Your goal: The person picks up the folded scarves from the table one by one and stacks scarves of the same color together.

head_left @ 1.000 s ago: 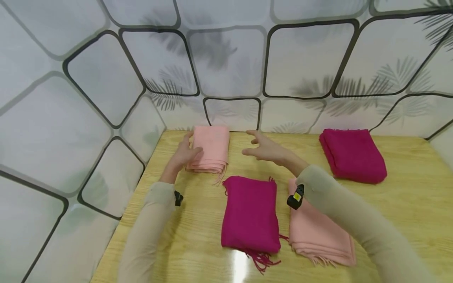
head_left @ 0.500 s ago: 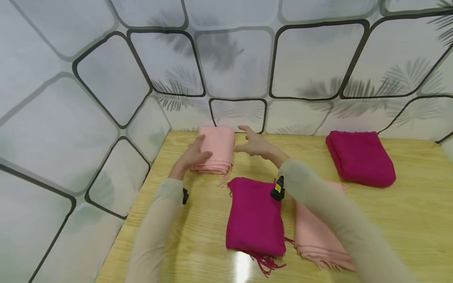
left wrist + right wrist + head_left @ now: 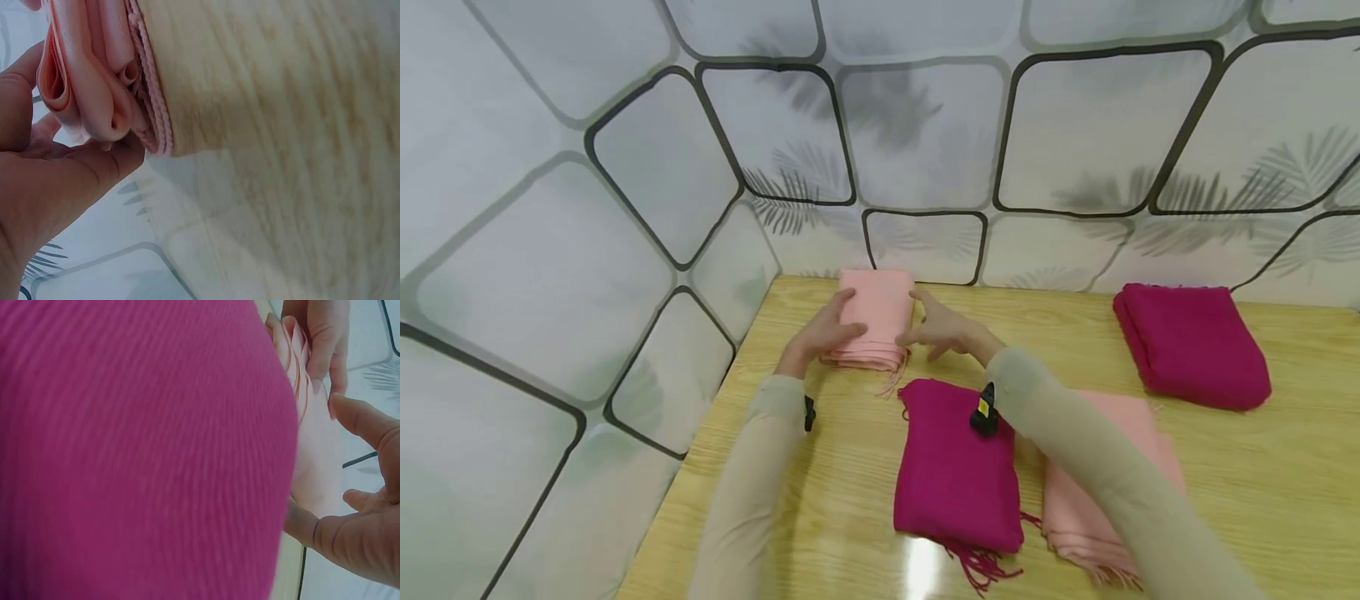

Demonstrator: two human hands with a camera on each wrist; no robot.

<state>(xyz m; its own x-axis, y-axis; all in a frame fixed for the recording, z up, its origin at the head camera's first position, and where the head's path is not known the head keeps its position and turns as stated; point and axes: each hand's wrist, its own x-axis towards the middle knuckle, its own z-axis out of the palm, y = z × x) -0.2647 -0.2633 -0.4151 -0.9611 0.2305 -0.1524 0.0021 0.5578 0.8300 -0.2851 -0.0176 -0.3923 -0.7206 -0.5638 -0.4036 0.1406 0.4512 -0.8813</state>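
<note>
In the head view a folded pink scarf (image 3: 880, 312) with fringes lies at the back left of the wooden table. My left hand (image 3: 825, 333) holds its left side, thumb over the top; in the left wrist view the fingers (image 3: 119, 159) curl around the layered edge. My right hand (image 3: 943, 327) is at the scarf's right edge, thumb and fingers spread apart, nothing gripped. In the right wrist view a magenta scarf (image 3: 144, 450) covers much of the picture, with the pink scarf and left hand behind it.
A folded magenta scarf (image 3: 955, 467) lies just in front, under my right wrist. Beside it, my right forearm partly covers another pink scarf (image 3: 1078, 508). A second magenta scarf (image 3: 1195, 346) rests at the back right. Patterned fabric walls (image 3: 917, 133) border the table (image 3: 842, 500) behind and left.
My right hand has moved left to the pink scarf's right edge. My left hand has shifted slightly further over its left side. The head view has turned a little left.
</note>
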